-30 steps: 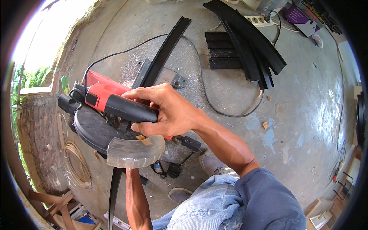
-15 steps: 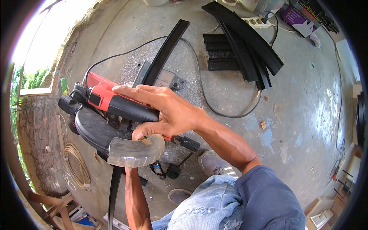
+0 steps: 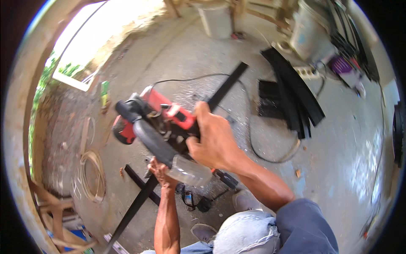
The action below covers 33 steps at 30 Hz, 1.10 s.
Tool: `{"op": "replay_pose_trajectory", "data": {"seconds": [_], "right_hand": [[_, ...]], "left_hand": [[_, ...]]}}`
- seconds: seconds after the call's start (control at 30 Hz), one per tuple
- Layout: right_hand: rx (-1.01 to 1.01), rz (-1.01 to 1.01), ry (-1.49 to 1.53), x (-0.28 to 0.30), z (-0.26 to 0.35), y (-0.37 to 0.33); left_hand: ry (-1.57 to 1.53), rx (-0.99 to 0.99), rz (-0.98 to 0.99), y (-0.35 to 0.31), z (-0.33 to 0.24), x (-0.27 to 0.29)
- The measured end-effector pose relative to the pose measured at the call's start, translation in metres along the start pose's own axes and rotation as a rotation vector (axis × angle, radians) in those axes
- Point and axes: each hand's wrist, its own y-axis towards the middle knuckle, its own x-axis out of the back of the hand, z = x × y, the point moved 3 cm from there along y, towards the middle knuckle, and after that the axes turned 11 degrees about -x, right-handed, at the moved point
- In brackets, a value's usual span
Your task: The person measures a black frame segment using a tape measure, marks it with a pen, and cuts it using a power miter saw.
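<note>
**Both hands at the saw, black strip on its near side**

Nearest, a long black strip (image 3: 137, 199) runs on a slant from the saw toward the lower left. The left hand (image 3: 163, 171) is beside its upper end, fingers half bent, close to the clear guard (image 3: 190, 171); whether it grips the strip, I cannot tell. To work well, this hand should press the strip steady and stay away from the blade side.

The right hand (image 3: 215, 139) is wrapped around the handle of the red-and-black saw (image 3: 154, 137); a firm, even hold seems best.

Beyond the saw, a black length (image 3: 228, 84) sticks out; its join is hidden. The cord (image 3: 270, 161) loops to the right, and should stay clear. Farther lie stacked black strips (image 3: 292, 89) and a white bucket (image 3: 215, 21).
</note>
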Motion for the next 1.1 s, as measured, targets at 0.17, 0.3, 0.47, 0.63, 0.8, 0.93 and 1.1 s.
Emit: {"op": "replay_pose_trajectory", "data": {"seconds": [0.17, 0.3, 0.47, 0.63, 0.8, 0.93, 1.1], "right_hand": [[0.025, 0.064, 0.227, -0.003, -0.017, 0.011], [-0.226, 0.303, 0.596, -0.015, -0.006, 0.016], [-0.251, 0.288, 0.557, -0.015, 0.005, 0.027], [-0.257, 0.308, 0.516, -0.01, 0.02, 0.026], [-0.216, 0.261, 0.413, -0.009, 0.022, 0.03], [-0.194, 0.263, 0.401, -0.011, 0.018, 0.031], [-0.188, 0.254, 0.389, -0.009, 0.02, 0.032]], "left_hand": [[0.099, -0.035, 0.076, 0.019, -0.026, 0.016], [0.061, 0.012, 0.065, 0.012, -0.022, 0.017], [0.056, 0.052, 0.088, 0.01, -0.028, 0.017], [0.097, 0.059, 0.044, 0.007, -0.027, 0.006], [0.093, 0.045, 0.064, 0.007, -0.03, 0.005], [0.104, 0.045, 0.079, 0.005, -0.029, 0.006], [0.073, 0.046, 0.072, 0.008, -0.03, 0.008]]}}
